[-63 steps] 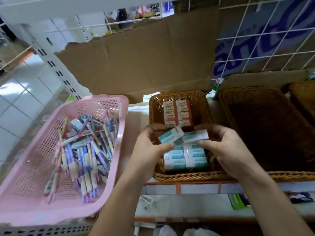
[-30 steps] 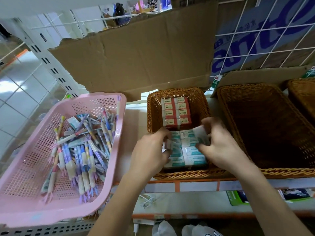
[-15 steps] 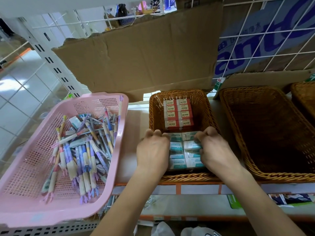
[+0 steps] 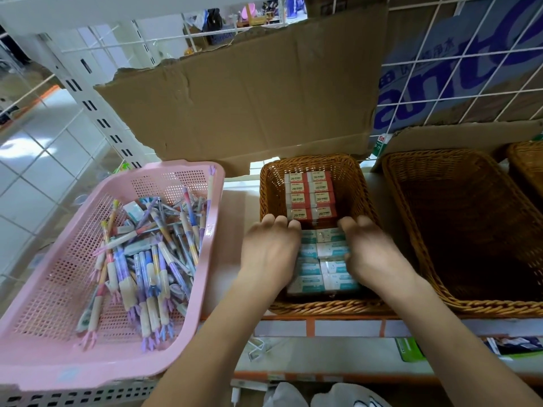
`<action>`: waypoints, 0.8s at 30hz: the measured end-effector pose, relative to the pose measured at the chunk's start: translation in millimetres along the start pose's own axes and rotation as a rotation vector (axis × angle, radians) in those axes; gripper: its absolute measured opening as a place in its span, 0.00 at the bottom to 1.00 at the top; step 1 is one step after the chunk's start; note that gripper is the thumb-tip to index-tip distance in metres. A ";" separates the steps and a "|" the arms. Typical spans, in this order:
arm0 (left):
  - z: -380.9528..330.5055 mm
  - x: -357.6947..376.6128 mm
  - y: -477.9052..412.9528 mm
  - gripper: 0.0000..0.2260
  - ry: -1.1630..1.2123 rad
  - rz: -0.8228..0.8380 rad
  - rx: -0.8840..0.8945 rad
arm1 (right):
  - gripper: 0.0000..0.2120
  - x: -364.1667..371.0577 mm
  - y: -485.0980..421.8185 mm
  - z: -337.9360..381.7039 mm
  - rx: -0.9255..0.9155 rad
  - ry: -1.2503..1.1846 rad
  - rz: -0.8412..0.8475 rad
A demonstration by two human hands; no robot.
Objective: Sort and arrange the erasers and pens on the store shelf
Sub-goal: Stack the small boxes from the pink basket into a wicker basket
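The left hand (image 4: 270, 251) and right hand (image 4: 371, 255), fingers fairly straight, press either side of the teal-and-white erasers (image 4: 326, 254) in the near half of the small brown wicker basket (image 4: 270, 195), red-and-white erasers (image 4: 311, 195) behind them. Pastel pens (image 4: 147, 259) lie in the pink plastic basket (image 4: 88, 368) at left

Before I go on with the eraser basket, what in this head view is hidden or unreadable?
- Head view, left hand and right hand: fingertips curl out of sight beside the teal erasers, so any grip is hidden.
- Teal erasers: outer edges covered by both hands.
- Pens in the pink basket: piled, lower ones buried; print too small.
- Far-right wicker basket: cut off by the frame edge.
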State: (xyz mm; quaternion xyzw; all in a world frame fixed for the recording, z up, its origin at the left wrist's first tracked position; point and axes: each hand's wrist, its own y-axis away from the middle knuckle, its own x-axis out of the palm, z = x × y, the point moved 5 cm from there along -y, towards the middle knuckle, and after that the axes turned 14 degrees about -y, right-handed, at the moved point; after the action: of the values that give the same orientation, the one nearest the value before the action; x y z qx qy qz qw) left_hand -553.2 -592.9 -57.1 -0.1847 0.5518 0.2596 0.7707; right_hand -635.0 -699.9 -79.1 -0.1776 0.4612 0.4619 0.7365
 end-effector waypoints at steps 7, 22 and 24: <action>0.4 9.2 -15.0 0.12 -0.039 0.064 0.138 | 0.22 -4.9 -18.3 4.5 0.033 0.053 0.172; 2.3 19.1 -26.1 0.20 0.040 0.171 0.131 | 0.19 -3.4 -22.4 4.4 -0.006 0.094 0.163; 2.4 20.2 -27.4 0.20 0.046 0.176 0.135 | 0.19 -2.6 -22.4 4.8 -0.001 0.105 0.162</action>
State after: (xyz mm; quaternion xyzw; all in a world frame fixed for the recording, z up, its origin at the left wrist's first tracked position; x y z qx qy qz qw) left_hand -529.6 -609.4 -75.4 -0.0888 0.5997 0.2843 0.7427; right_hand -614.0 -709.4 -78.1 -0.1640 0.5118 0.5101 0.6716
